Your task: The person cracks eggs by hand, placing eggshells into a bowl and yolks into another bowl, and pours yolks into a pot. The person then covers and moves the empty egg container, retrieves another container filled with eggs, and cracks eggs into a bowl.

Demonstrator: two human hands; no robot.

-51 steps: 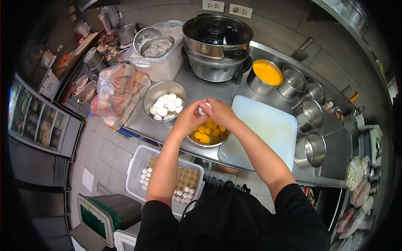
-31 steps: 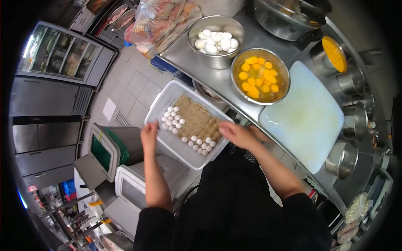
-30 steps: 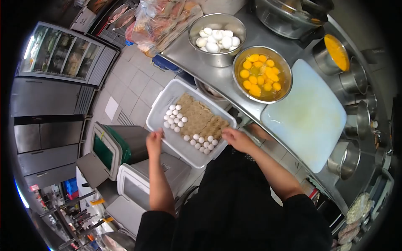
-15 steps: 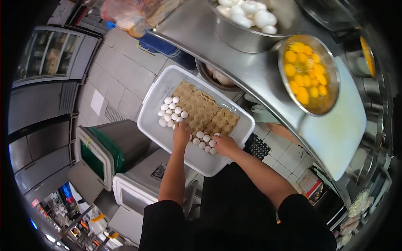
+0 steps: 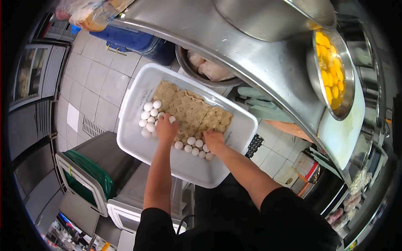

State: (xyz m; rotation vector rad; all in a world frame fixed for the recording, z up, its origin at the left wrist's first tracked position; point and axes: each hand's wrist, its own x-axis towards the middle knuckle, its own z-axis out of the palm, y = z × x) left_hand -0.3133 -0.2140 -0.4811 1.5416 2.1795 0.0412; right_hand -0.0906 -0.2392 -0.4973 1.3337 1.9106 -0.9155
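Both my hands reach down into a white plastic tub (image 5: 190, 167) that holds brown egg trays (image 5: 186, 109) and several loose white eggs (image 5: 150, 127). My left hand (image 5: 167, 127) is closed around eggs at the left group, with white shells showing by its fingertips. Over the right group of eggs (image 5: 195, 147), my right hand (image 5: 212, 140) has its fingers bent down at the tray edge; its fingertips and anything under them are hidden. On the steel counter stands a bowl of cracked eggs (image 5: 333, 71) with many yolks.
The counter (image 5: 268, 62) edge runs diagonally above the tub, with a large steel bowl (image 5: 264, 16) and a white cutting board (image 5: 347, 129). Below it sits a bowl of pale meat (image 5: 211, 69). A blue container (image 5: 134, 42) and a bin with green liner (image 5: 92, 171) stand around.
My hands have left the bowl on the counter and reached down among the eggs in the tub. Since half a second ago, my left hand has closed on eggs. The view has moved closer to the tub.
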